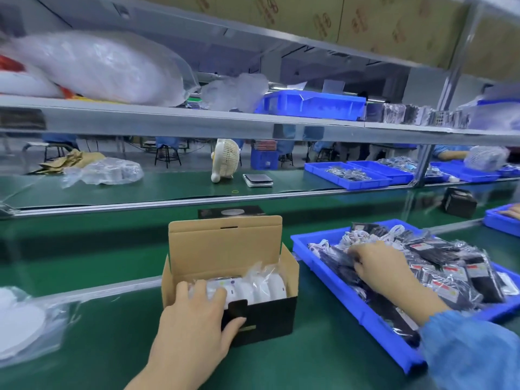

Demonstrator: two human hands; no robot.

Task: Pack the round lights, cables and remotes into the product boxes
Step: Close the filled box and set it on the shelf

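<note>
An open product box (264, 319), black outside and brown inside, stands on the green belt with its lid up. Inside it stand several white round lights (261, 289) in clear wrap. My left hand (197, 319) holds the box's front left corner, thumb on the black front wall and fingers over the rim on the lights. To the right, a blue tray (332, 280) holds bagged black remotes (461, 274) and white cables (354, 237). My right hand (380, 266) reaches into the tray with its fingers curled on a bagged item; which one I cannot tell.
A bag of white round lights (22, 325) lies at the left edge. A closed black box (460, 202) sits on the belt at right, near another blue tray (501, 220). Beyond the rail are a small fan (225, 160), a scale (257, 180) and more blue trays (360, 174).
</note>
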